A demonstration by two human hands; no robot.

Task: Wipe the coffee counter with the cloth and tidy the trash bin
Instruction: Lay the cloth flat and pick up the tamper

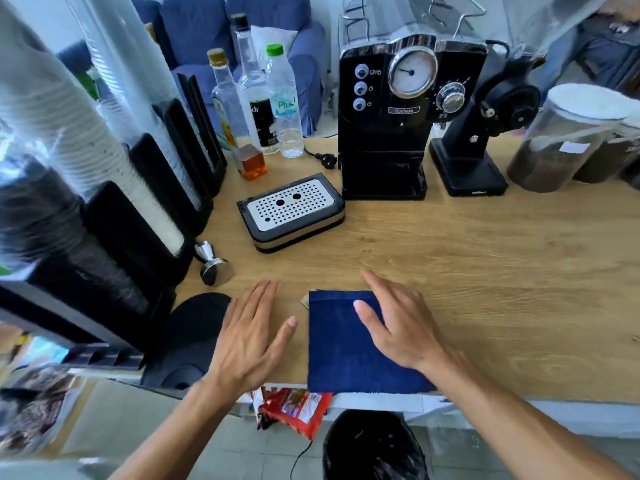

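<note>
A dark blue folded cloth (343,355) lies flat at the front edge of the wooden counter (485,258). My right hand (398,323) hovers over its right half, fingers spread, holding nothing. My left hand (252,334) is open just left of the cloth, above the counter's edge. Below the counter edge a trash bin (374,445) lined with a black bag stands on the floor. A red snack wrapper (294,407) hangs at the counter's front edge, beside the bin.
A drip tray (291,211), a black espresso machine (391,126) and a grinder (474,147) stand at the back. Bottles (249,116) and cup dispensers (104,188) fill the left. A steel tamper (214,265) and black round mat (194,327) lie left; jars (568,140) stand right.
</note>
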